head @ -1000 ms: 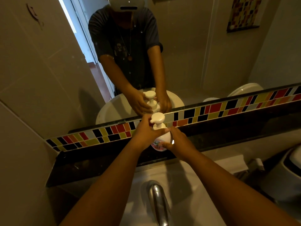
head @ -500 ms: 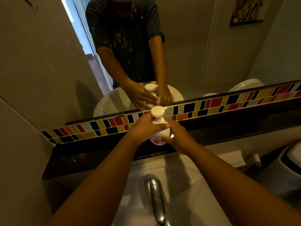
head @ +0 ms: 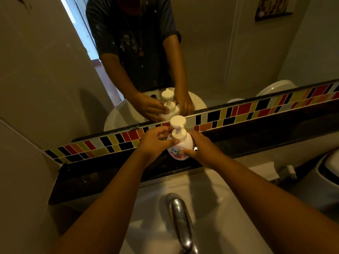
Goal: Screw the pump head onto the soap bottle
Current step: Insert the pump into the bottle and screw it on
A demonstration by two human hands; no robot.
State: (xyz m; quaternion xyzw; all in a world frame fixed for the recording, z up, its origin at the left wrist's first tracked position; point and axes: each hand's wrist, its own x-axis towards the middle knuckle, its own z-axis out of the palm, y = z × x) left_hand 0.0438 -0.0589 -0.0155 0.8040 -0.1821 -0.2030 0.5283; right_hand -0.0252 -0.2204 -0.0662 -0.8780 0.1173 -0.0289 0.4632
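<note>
A round white soap bottle [head: 180, 150] with a pink printed label stands on the dark ledge [head: 102, 177] behind the sink. The white pump head [head: 177, 125] sits upright on its neck. My left hand [head: 156, 142] wraps the pump collar from the left, fingers curled around it. From the right, my right hand [head: 203, 149] grips the bottle body, thumb across the label. Both hands touch the bottle, and its base is partly hidden by them.
A chrome faucet [head: 180, 220] rises over the white sink [head: 220, 208] just below my arms. A strip of coloured tiles [head: 256, 109] and a mirror [head: 211, 52] back the ledge. At the far right stand a white bin [head: 330, 171] and folded paper [head: 264, 170].
My left hand's fingers have shifted round the pump collar, thumb now lower on it. The view has tilted down slightly; the bottle stays on the ledge in my right hand.
</note>
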